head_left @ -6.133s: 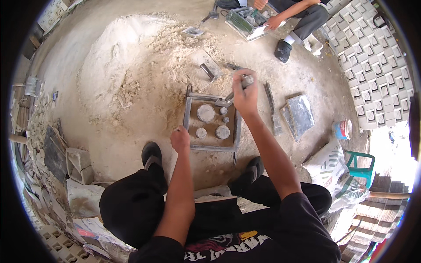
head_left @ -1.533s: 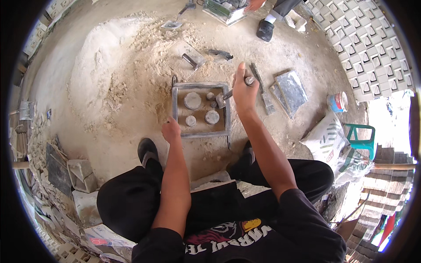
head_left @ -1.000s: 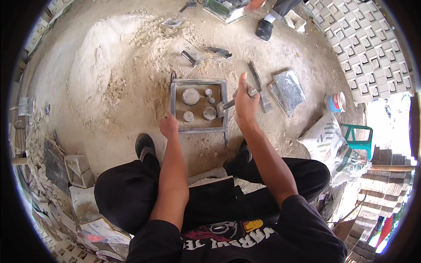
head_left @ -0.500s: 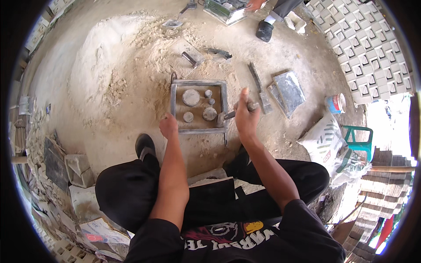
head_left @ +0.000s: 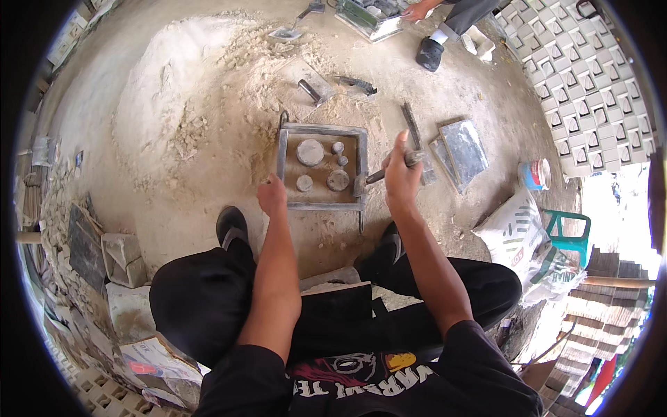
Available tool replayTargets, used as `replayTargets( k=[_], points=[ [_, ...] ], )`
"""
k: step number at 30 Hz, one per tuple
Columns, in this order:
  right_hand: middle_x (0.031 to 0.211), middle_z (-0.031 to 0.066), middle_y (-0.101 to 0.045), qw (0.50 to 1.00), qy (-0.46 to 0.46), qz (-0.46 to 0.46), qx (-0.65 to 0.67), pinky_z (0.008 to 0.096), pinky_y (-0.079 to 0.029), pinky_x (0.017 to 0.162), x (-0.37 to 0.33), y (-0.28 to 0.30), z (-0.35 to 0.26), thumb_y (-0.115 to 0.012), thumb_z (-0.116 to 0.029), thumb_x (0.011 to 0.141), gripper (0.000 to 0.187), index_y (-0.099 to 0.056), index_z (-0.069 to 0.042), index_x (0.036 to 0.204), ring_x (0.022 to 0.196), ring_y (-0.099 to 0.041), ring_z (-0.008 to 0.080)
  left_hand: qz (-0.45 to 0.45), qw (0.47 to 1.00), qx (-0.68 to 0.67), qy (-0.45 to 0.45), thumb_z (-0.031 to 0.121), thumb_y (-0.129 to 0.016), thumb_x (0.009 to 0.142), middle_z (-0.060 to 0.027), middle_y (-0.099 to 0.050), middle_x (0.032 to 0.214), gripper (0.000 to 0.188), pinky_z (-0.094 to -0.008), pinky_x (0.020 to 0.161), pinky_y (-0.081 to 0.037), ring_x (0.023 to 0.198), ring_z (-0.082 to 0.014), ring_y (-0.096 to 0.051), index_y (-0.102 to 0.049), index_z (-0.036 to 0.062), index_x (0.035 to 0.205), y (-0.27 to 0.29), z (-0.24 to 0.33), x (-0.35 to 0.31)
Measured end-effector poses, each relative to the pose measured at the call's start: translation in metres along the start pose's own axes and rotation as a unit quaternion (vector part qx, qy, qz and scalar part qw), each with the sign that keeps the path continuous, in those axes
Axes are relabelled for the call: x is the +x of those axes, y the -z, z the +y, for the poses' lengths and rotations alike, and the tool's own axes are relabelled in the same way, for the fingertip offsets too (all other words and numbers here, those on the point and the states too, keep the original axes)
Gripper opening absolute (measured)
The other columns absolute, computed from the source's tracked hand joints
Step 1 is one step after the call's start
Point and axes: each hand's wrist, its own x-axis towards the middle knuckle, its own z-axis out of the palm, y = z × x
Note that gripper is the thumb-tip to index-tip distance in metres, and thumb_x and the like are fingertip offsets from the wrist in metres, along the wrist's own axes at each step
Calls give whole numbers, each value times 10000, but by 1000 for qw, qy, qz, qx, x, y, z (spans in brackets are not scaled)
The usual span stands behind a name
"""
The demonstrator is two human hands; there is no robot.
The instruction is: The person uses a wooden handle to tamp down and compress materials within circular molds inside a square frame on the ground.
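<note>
Seen from above, seated over a sandy concrete floor [head_left: 208,208], knees spread in black trousers. At centre frame, a square grey metal mould frame [head_left: 322,167] lying flat on the floor, with four round grey plugs inside on a sandy bed.

Left hand [head_left: 272,197] stretched forward on a nearly straight forearm, resting at the frame's lower left corner, fingers curled together; whether actually gripping the rim, could not tell.

Right hand [head_left: 401,177] raised just right of the frame, forearm angled up from lower right, wrist cocked, fingers clamped around the handle of a small dark hammer-like tool [head_left: 379,176], its head pointing left and touching or just beside the frame's right wall.

Right of that hand, flat grey metal plates [head_left: 458,149] and a long dark bar [head_left: 414,135] on the floor. Upper left, a pale sand heap [head_left: 174,90]. Upper right, rows of cast grey patterned blocks [head_left: 590,83]. At the top edge, another person's hand at a second green-grey mould [head_left: 372,15].
</note>
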Motion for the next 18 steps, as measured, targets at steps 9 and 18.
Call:
replayTargets(
  k=[9,18],
  points=[
    [495,-57,-365,999,45,1,21,264,-224,422,9,-4,3,-508,-387,985,546,-378,-125,525,454,-307,51,11,1000,-17,-2,420,-420,846,-279,-654,1005,566,-479,891,-468,980,-427,-621,-686,-68,955,1,4,-5],
    [496,-46,-384,999,-24,-7,-31,249,-276,471,-2,-4,7,-544,-443,955,539,-401,-148,527,464,-330,69,14,1000,-11,4,420,-410,842,-275,-658,995,561,-474,883,-476,968,-425,-627,-695,-49,956,0,-2,2]
  ],
)
